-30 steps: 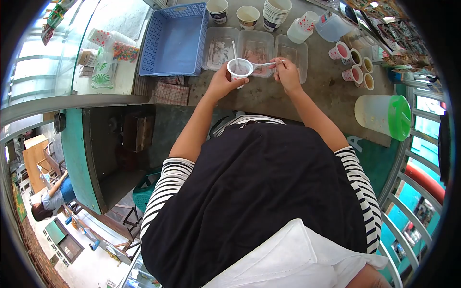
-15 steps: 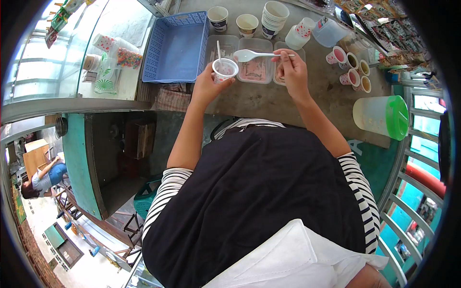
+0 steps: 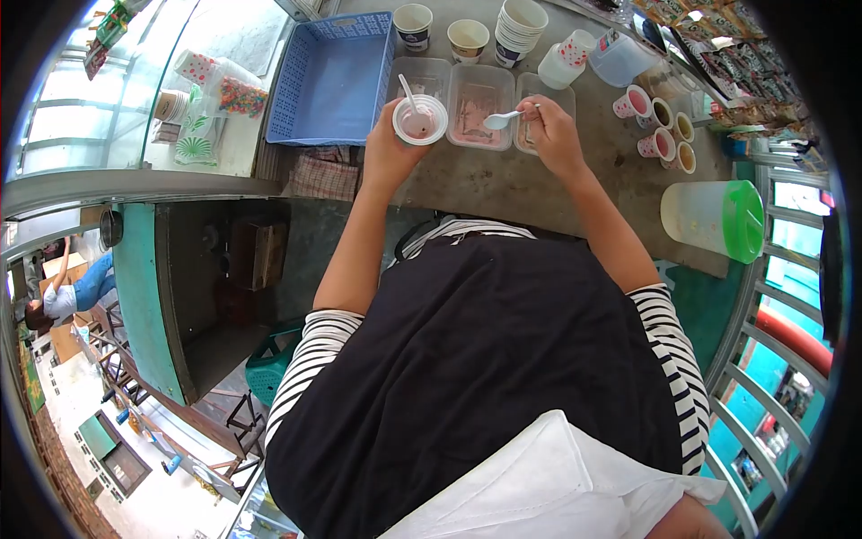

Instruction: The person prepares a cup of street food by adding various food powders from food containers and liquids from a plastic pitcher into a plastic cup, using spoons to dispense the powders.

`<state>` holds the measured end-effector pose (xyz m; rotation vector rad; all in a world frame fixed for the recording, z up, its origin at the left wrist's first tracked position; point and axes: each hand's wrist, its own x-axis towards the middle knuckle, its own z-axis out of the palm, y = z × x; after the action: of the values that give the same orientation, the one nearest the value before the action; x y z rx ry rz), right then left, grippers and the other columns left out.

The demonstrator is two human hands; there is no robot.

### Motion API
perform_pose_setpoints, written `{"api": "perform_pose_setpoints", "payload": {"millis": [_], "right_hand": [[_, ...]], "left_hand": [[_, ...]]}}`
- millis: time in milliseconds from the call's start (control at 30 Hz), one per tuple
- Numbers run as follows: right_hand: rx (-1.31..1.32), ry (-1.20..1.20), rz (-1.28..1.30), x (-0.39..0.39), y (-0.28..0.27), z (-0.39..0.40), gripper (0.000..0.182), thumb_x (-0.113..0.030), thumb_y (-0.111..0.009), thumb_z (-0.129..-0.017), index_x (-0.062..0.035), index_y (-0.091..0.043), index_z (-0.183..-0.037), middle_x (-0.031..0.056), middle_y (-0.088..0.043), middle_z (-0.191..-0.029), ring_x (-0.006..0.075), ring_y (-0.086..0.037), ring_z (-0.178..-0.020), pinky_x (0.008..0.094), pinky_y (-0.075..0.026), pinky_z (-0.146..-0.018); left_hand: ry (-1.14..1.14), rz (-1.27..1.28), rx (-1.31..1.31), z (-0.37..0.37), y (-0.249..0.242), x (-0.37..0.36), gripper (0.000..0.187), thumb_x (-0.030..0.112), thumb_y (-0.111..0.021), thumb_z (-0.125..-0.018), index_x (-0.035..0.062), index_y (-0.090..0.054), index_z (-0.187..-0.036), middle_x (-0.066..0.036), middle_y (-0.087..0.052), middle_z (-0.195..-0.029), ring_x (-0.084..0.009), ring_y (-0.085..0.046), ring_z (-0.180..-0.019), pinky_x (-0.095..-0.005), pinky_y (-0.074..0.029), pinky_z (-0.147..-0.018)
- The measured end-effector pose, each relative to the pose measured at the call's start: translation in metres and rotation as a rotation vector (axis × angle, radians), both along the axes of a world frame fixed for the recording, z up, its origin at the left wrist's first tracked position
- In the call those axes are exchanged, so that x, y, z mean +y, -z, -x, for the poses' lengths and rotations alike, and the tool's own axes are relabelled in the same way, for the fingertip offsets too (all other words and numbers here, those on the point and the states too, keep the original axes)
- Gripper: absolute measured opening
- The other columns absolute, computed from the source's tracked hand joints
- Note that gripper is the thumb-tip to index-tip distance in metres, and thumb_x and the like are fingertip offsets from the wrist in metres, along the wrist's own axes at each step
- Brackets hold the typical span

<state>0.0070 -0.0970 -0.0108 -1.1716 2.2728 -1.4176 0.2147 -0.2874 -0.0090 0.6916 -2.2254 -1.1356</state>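
My left hand (image 3: 389,157) is wrapped around a small paper cup (image 3: 435,136), its mouth tilted up toward me. Pinkish stuff shows inside, and a white spoon (image 3: 406,87) leans in the cup. With its fingers pinched, my right hand (image 3: 555,139) grips the handle of another white spoon (image 3: 499,119). That spoon's bowl hangs over the right side of a clear plastic tub (image 3: 480,81) with pink residue in it. A second clear tub (image 3: 422,67) is behind the cup, and a third tub (image 3: 539,87) is partly hidden by my right hand.
A blue plastic basket (image 3: 328,81) stands at the left. Behind the tubs are paper cups (image 3: 468,40) and a cup stack (image 3: 523,27). Several filled cups (image 3: 656,144) and a green-lidded container (image 3: 709,218) are at the right. A person (image 3: 67,292) is in the far-left background.
The spoon in my right hand has moved right and down, away from the cup. My left hand has tipped the cup's mouth more toward me. The background person's arm has shifted.
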Motion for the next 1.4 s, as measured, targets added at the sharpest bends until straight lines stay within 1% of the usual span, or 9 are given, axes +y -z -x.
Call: {"api": "perform_pose_setpoints", "payload": {"millis": [67, 300, 500, 600, 667, 700, 1067, 1200, 1400], "right_hand": [[0.271, -0.127, 0.083, -0.004, 0.007, 0.005, 0.017, -0.013, -0.051, -0.099, 0.0001, -0.061, -0.102, 0.0165, -0.066, -0.096, 0.0353, -0.064, -0.085, 0.0395, -0.050, -0.075], [0.159, -0.255, -0.061, -0.014, 0.016, 0.017, 0.017, -0.015, -0.052, -0.097, -0.0008, -0.061, -0.097, 0.0186, -0.066, -0.097, 0.0382, -0.064, -0.090, 0.0427, -0.049, -0.076], [0.024, 0.079, -0.088, -0.004, 0.034, -0.004, 0.019, -0.019, -0.053, -0.098, -0.0043, -0.065, -0.093, 0.0166, -0.067, -0.081, 0.0366, -0.065, -0.078, 0.0432, -0.049, -0.070], [-0.014, 0.135, -0.114, -0.005, 0.036, -0.020, 0.020, -0.021, -0.054, -0.098, -0.0047, -0.066, -0.095, 0.0160, -0.069, -0.080, 0.0345, -0.067, -0.074, 0.0419, -0.050, -0.067], [0.101, 0.132, -0.009, -0.009, 0.045, -0.027, 0.021, -0.021, -0.055, -0.100, -0.0049, -0.069, -0.095, 0.0086, -0.068, -0.072, 0.0181, -0.066, -0.062, 0.0316, -0.049, -0.058], [0.101, 0.137, -0.008, -0.013, 0.046, -0.031, 0.021, -0.021, -0.055, -0.100, -0.0049, -0.069, -0.095, 0.0086, -0.068, -0.072, 0.0181, -0.066, -0.062, 0.0316, -0.049, -0.058], [-0.730, 0.129, 0.139, -0.007, 0.058, -0.015, 0.028, -0.026, -0.046, -0.106, -0.0031, -0.062, -0.109, 0.0081, -0.071, -0.093, 0.0097, -0.064, -0.067, 0.0226, -0.045, -0.060], [-0.723, 0.091, 0.242, -0.003, 0.024, -0.021, 0.029, -0.026, -0.047, -0.107, -0.0027, -0.063, -0.108, 0.0080, -0.070, -0.093, 0.0092, -0.063, -0.072, 0.0228, -0.045, -0.062], [0.011, -0.223, 0.290, 0.003, -0.019, -0.038, 0.030, -0.026, -0.046, -0.107, -0.0025, -0.064, -0.107, 0.0061, -0.068, -0.093, 0.0092, -0.058, -0.076, 0.0232, -0.044, -0.066]], "left_hand": [[0.012, -0.005, -0.046, -0.003, 0.002, 0.004, 0.069, 0.028, -0.089, -0.069, 0.0069, -0.054, -0.125, -0.015, -0.069, -0.112, -0.0287, -0.068, -0.106, -0.0388, -0.052, -0.089], [0.093, -0.171, -0.191, -0.010, 0.028, 0.010, 0.069, 0.028, -0.089, -0.067, 0.0063, -0.057, -0.124, -0.016, -0.071, -0.108, -0.0300, -0.070, -0.100, -0.0379, -0.053, -0.087], [0.139, -0.263, -0.330, -0.011, 0.038, 0.007, 0.075, 0.031, -0.090, -0.066, 0.0043, -0.056, -0.127, -0.015, -0.070, -0.111, -0.0260, -0.068, -0.103, -0.0357, -0.052, -0.089], [0.215, -0.323, -0.326, -0.009, 0.046, 0.006, 0.076, 0.030, -0.090, -0.067, 0.0028, -0.055, -0.129, -0.013, -0.069, -0.113, -0.0220, -0.066, -0.103, -0.0340, -0.051, -0.090], [0.261, -0.368, -0.292, -0.007, 0.051, 0.005, 0.077, 0.029, -0.090, -0.067, 0.0020, -0.054, -0.129, -0.011, -0.068, -0.114, -0.0198, -0.065, -0.103, -0.0331, -0.050, -0.090], [0.292, -0.413, -0.269, -0.006, 0.052, 0.005, 0.076, 0.027, -0.090, -0.068, 0.0018, -0.054, -0.130, -0.010, -0.067, -0.114, -0.0182, -0.064, -0.103, -0.0324, -0.050, -0.090], [0.395, -0.499, -0.230, -0.013, 0.047, -0.006, 0.073, 0.025, -0.090, -0.070, 0.0016, -0.054, -0.129, -0.008, -0.067, -0.114, -0.0157, -0.062, -0.105, -0.0312, -0.049, -0.092], [0.315, -0.523, -0.327, -0.017, 0.033, -0.010, 0.072, 0.026, -0.090, -0.069, 0.0014, -0.056, -0.128, -0.008, -0.068, -0.113, -0.0169, -0.063, -0.104, -0.0312, -0.049, -0.092], [0.206, -0.389, -0.330, -0.007, 0.011, -0.001, 0.070, 0.025, -0.090, -0.068, 0.0045, -0.058, -0.126, -0.009, -0.069, -0.114, -0.0186, -0.066, -0.103, -0.0328, -0.051, -0.090]]}}
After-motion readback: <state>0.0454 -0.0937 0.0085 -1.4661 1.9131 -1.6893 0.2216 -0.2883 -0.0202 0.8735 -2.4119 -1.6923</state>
